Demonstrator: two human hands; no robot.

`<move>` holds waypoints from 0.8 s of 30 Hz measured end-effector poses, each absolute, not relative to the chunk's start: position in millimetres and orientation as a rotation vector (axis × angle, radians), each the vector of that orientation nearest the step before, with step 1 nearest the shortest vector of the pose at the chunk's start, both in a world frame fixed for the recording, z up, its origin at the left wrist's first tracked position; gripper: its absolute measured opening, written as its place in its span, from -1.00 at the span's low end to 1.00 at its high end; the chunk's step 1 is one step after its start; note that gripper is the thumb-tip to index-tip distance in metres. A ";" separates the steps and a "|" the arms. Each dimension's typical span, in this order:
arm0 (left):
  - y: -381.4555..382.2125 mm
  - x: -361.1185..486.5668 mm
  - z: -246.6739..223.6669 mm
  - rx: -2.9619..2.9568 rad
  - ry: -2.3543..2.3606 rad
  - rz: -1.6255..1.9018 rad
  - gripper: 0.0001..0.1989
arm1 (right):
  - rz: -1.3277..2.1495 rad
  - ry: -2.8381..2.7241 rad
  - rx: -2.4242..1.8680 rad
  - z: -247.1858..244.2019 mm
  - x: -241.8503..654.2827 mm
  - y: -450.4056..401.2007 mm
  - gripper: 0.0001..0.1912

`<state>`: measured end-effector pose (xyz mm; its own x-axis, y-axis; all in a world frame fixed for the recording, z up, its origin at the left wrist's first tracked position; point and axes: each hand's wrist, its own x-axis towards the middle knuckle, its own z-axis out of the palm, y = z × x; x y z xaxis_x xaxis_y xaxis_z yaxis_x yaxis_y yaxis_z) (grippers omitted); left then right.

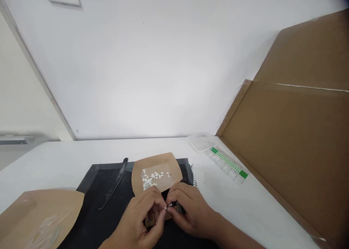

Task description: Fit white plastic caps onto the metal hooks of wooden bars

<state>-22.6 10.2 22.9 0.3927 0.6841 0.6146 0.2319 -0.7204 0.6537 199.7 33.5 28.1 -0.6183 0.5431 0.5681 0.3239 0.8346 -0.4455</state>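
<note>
My left hand point(144, 216) is closed, thumb and index finger pinching a tiny white piece point(165, 208). Close against it, my right hand point(191, 209) pinches a small shiny silvery piece point(170, 204), too small to name. The fingertips of both hands nearly meet. Under them is a small brown block-like object point(149, 222), mostly covered by the fingers. Just beyond the hands stands a brown paper tray point(174, 165), holding many small white pieces point(156, 175) on a clear plastic bag.
A black mat point(109, 190) lies beneath the work, bearing a slender black curved tool point(117, 183). Another paper tray point(68, 201) with clear plastic bags is at left. A clear plastic lid point(200, 141) and green-marked strip point(229, 161) lie right, beside a cardboard panel point(294, 143).
</note>
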 end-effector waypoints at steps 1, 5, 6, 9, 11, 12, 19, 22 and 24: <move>10.6 -21.9 21.9 2.182 0.799 1.306 -0.87 | 0.386 -2.289 -0.636 28.2 199.8 33.3 -0.97; 12.7 -19.0 19.6 2.173 0.843 1.371 -0.88 | 0.367 -2.316 -0.660 27.8 200.4 33.0 -0.97; 13.1 -18.5 19.3 2.175 0.846 1.374 -0.88 | 0.364 -2.324 -0.672 27.2 200.4 33.1 -0.97; 13.8 -18.0 17.8 2.188 0.854 1.367 -0.88 | 0.361 -2.352 -0.723 24.6 200.1 33.0 -0.96; 13.8 -18.3 16.2 2.194 0.860 1.353 -0.88 | 0.366 -2.374 -0.757 22.7 199.7 32.2 -0.93; 13.8 -18.5 15.5 2.190 0.863 1.342 -0.87 | 0.368 -2.386 -0.769 22.0 199.5 31.7 -0.92; 14.0 -18.8 15.3 2.198 0.856 1.340 -0.86 | 0.314 -2.425 -0.775 18.1 199.2 31.8 -0.72; 14.0 -18.8 16.7 2.205 0.864 1.373 -0.86 | 0.305 -2.427 -0.776 16.4 199.2 33.3 -0.59; 13.5 -19.2 17.7 2.211 0.854 1.380 -0.85 | 0.297 -2.420 -0.764 15.6 199.0 33.7 -0.55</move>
<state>-19.2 13.5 17.7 0.3272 0.6779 0.6583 0.2865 -0.7351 0.6145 199.0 33.7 15.6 -0.6690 0.5836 0.4603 0.4549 0.8113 -0.3673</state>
